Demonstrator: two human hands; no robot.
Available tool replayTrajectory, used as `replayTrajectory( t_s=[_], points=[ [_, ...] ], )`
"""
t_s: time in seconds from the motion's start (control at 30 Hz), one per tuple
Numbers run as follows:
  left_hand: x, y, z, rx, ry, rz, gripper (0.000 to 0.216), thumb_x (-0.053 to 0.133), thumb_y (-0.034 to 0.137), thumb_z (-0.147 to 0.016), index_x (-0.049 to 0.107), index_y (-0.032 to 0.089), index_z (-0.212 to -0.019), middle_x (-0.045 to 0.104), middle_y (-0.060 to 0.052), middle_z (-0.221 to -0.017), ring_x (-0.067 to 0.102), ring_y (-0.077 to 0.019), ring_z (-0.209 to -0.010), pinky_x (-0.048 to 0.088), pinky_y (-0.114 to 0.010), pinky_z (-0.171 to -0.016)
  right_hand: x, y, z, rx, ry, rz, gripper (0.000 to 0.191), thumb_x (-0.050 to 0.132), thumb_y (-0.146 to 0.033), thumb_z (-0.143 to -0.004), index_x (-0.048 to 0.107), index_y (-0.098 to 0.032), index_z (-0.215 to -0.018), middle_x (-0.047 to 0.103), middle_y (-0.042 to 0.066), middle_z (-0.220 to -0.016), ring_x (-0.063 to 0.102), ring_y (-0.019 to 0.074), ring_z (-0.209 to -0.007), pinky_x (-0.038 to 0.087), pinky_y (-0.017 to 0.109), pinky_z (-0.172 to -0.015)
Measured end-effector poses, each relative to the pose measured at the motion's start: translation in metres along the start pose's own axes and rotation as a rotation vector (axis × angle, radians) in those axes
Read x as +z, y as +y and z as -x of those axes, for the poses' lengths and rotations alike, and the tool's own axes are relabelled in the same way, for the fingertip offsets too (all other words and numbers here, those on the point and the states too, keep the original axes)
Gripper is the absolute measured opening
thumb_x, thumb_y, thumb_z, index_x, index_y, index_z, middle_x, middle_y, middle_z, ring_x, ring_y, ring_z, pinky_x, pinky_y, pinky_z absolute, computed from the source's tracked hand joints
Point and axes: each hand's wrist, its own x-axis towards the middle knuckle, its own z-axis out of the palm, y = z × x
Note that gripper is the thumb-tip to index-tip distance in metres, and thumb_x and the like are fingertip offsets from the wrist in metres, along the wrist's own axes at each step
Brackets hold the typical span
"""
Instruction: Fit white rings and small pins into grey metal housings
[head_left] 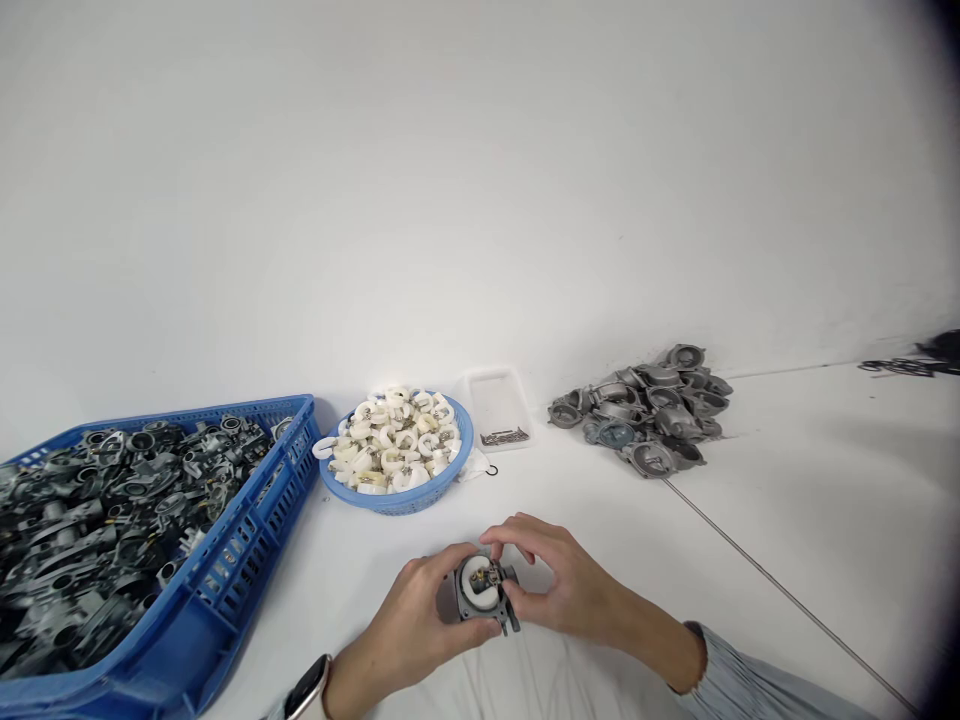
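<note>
Holding carburetor body (484,592) near centre of table: your left hand (420,625) wraps its left side, your right hand (561,585) pinches its right side, both closed on it. Blue crate (225,570) left, basket (390,500) of white rings farther back.

Bare hands (559,585), pale-strapped smartwatch (308,688) on left wrist, grey pleated right sleeve (742,685)
</note>
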Motion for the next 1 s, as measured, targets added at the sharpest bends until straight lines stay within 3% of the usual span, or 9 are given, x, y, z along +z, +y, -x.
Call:
replayTrajectory(
  t_s=[0.47, 0.67, 0.83, 1.0],
  points=[
    [0.0008, -0.0020, 0.0005, 0.000, -0.001, 0.009, 0.054, 0.087, 0.025, -0.081, 0.071, 0.028, -0.133, 0.080, 0.002, -0.118, 0.072, -0.0242, -0.104, 0.052, -0.030, -0.094, 0.0015, -0.0046, -0.0029, -0.050, 0.031, -0.038, 0.056, 0.059, -0.007, -0.081, 0.066, -0.031, -0.131, 0.073, 0.000, -0.100, 0.058, 0.0189, -0.083, 0.044, 0.030, -0.068],
    [0.0003, -0.0031, -0.0012, 0.007, -0.001, 0.022, 0.058, 0.087, 0.024, -0.081, 0.070, 0.029, -0.136, 0.079, 0.003, -0.121, 0.072, -0.0243, -0.107, 0.052, -0.031, -0.097, 0.0003, -0.0067, -0.0038, -0.061, 0.026, -0.029, 0.060, 0.056, -0.005, -0.082, 0.063, -0.034, -0.134, 0.070, -0.002, -0.099, 0.054, 0.0188, -0.083, 0.046, 0.031, -0.074],
    [-0.0002, -0.0020, -0.0007, 0.007, 0.000, 0.026, 0.058, 0.085, 0.020, -0.080, 0.071, 0.029, -0.135, 0.080, 0.004, -0.117, 0.072, -0.0231, -0.104, 0.052, -0.030, -0.094, -0.0009, -0.0086, -0.0048, -0.081, -0.013, -0.025, 0.068, 0.058, -0.006, -0.075, 0.060, -0.032, -0.137, 0.067, -0.001, -0.101, 0.053, 0.0200, -0.086, 0.045, 0.035, -0.081],
    [0.0010, -0.0043, -0.0008, 0.023, 0.003, 0.019, 0.059, 0.085, 0.020, -0.080, 0.070, 0.029, -0.135, 0.080, 0.004, -0.119, 0.072, -0.0235, -0.106, 0.052, -0.030, -0.094, -0.0004, -0.0100, -0.0057, -0.069, -0.015, -0.040, 0.060, 0.058, -0.007, -0.077, 0.063, -0.031, -0.132, 0.066, -0.001, -0.098, 0.055, 0.0202, -0.088, 0.043, 0.035, -0.082]
  ],
)
